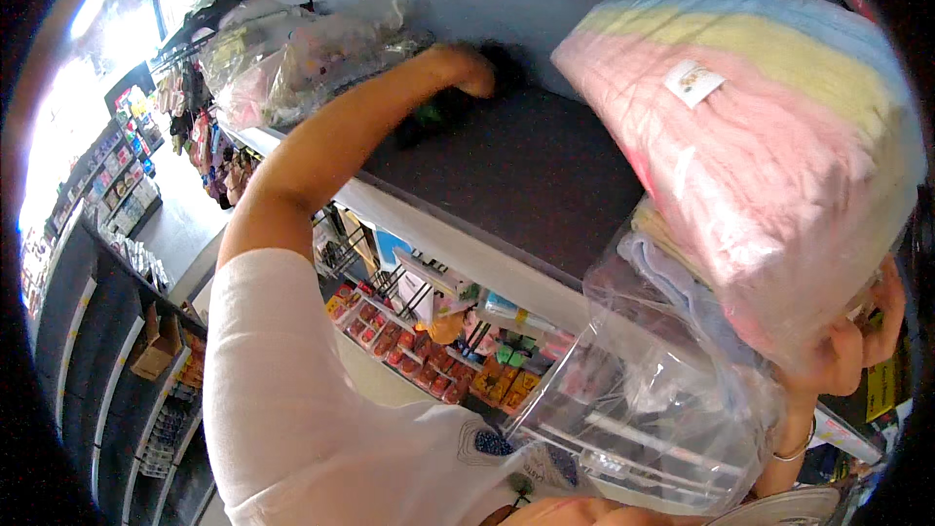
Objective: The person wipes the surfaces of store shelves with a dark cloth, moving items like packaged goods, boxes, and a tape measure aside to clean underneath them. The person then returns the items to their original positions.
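My left hand reaches onto a dark shelf, beside its light back panel. It is blurred, and a dark item with a green patch shows just below it; whether the fingers hold that is unclear. On the right, my right hand, with a bracelet at the wrist, grips the lower end of a soft pink, yellow and blue striped textile bundle in clear plastic. A white tag is on the bundle. Loose clear plastic hangs below it, near a folded pale blue cloth.
Plastic-bagged goods lie at the shelf's left end. The shelf's pale front edge runs across the middle. Hooks and small red and yellow packets are beneath it. More shelving, with a cardboard box, stands at lower left.
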Available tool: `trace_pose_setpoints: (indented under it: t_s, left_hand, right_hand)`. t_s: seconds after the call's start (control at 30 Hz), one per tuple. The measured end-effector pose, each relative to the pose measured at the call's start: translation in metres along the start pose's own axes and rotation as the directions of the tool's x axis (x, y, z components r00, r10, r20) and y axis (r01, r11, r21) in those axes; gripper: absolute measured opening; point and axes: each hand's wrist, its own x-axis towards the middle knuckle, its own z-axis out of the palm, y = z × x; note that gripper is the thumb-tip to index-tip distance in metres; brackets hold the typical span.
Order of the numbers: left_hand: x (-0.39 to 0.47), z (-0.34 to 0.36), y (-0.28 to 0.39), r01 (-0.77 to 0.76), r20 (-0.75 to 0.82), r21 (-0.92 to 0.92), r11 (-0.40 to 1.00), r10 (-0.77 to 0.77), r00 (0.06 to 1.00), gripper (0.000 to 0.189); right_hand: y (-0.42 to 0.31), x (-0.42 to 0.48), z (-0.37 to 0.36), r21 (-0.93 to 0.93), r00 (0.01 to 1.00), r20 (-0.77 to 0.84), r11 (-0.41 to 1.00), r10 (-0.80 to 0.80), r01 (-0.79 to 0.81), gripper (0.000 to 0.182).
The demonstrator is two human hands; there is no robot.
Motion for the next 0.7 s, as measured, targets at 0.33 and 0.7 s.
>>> trace_pose_setpoints:
  t_s: [0.33,0.7]
  left_hand:
    - [0.011,0.024,0.001,-0.236,-0.204,-0.151,0.960,0.204,0.958,0.052]
    - [-0.081,0.034,0.036,-0.533,-0.460,-0.173,0.828,0.410,0.787,0.038]
  right_hand:
    - [0.011,-0.007,-0.009,0.159,0.999,0.025,0.986,0.047,-0.050,0.030]
    - [0.017,-0.024,0.008,0.191,0.998,-0.051,0.980,-0.041,0.050,0.039]
